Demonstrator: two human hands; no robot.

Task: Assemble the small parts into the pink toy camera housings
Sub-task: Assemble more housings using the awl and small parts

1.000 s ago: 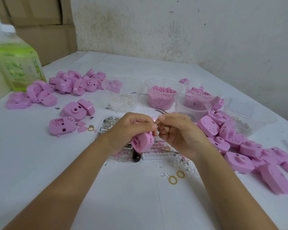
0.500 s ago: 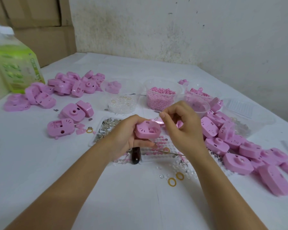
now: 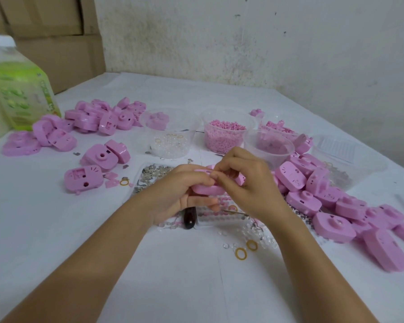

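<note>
Pink housing [image 3: 204, 190] clasped in left hand [image 3: 173, 194] grip, right hand [image 3: 250, 185] curled, pinching its top edge

pink housing [image 3: 205, 190] tipped edge-on, right hand [image 3: 250, 183] now pinching its top

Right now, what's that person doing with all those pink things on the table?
A person is putting toy cameras together. The left hand grips one pink housing above the table, and the right hand pinches at its top edge; any tiny part there is too small to see. More housings lie in the right-hand pile and the far-left pile. A tub of pink pellets and a tub of clear rings stand behind the hands.
</note>
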